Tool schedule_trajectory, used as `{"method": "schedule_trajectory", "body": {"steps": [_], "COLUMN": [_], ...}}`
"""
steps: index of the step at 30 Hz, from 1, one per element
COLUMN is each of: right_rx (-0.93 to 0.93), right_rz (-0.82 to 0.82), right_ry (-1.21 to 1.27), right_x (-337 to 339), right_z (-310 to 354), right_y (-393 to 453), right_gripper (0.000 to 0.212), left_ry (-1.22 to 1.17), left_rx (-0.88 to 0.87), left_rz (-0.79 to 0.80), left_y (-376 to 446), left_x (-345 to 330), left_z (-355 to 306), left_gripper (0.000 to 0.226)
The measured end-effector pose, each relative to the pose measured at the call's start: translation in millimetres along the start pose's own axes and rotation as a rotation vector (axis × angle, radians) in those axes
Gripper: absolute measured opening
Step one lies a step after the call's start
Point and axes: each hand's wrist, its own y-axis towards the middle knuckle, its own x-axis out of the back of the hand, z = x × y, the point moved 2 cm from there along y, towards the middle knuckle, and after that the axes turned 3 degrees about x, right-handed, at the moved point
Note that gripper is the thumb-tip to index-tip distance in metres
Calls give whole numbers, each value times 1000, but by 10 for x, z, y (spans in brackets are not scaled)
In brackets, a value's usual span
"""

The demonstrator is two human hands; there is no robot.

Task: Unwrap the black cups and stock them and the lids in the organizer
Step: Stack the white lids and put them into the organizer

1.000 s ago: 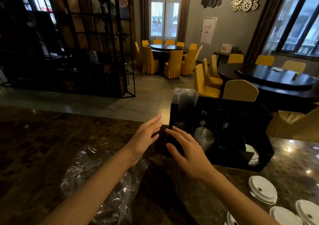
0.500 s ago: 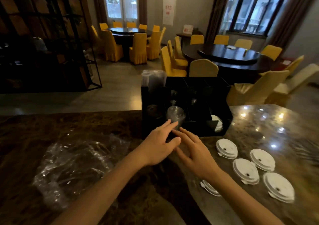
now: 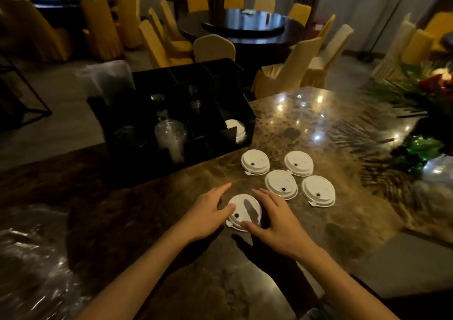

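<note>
- Nearest, both forearms reaching fwd over dark marble counter [image 3: 318, 128].
- Left hand [image 3: 206, 211] at left edge of closest white lid [image 3: 245, 211]; fingers straight, loosely spread, thumb tip touching lid top near sip hole. Not curled round anything.
- Right hand [image 3: 274, 219] at right edge of same lid; fingers extended, slightly apart, thumb along lid's near rim. Touching, no clear pinch.
- That lid flat on counter, top side up, between both hands.
- Crumpled clear plastic wrap [image 3: 31, 265] at near left, loose on counter, well apart from hands.
- Just beyond hands, four more white lids [image 3: 282, 183] lying flat in loose cluster, right of centre, top side up, close together but not stacked.
- Farther back, black organizer [image 3: 196, 74] on counter, several open compartments w/ dividers.
- Front middle compartment: stack of clear cups [image 3: 170, 135] lying tilted, mouth toward camera.
- Front left compartment: dark round shape, maybe black cups, too dim to tell.
- Right front compartment: stacked white lids [image 3: 236, 127] on edge, leaning.
- Rear compartments: dim, small clear items, cannot tell what.
- Rear left corner: clear wrapped bundle [image 3: 107, 79] standing upright, above organizer rim.
- Far right on counter: green plant arrangement [image 3: 426, 94].
- Beyond: yellow-covered chairs [image 3: 214, 48] round dark round table [image 3: 247, 29].
</note>
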Motion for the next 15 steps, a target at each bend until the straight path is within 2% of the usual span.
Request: {"method": "schedule_trajectory", "body": {"steps": [7, 12, 15], "right_rx": [16, -2, -9], "right_rz": [33, -35, -82], "right_ry": [-79, -75, -44], "right_x": [-182, -248, -252], "right_z": [-226, -218, -222], "right_y": [-3, 37, 56], "right_gripper": [113, 103, 99], "left_ry": [-153, -366, -403], "left_rx": [145, 201, 208], "left_rz": [-62, -105, -133], "left_y": [181, 197, 230], "left_x": [-318, -388, -407], "left_z": [160, 161, 131], "left_gripper": [57, 48, 42]}}
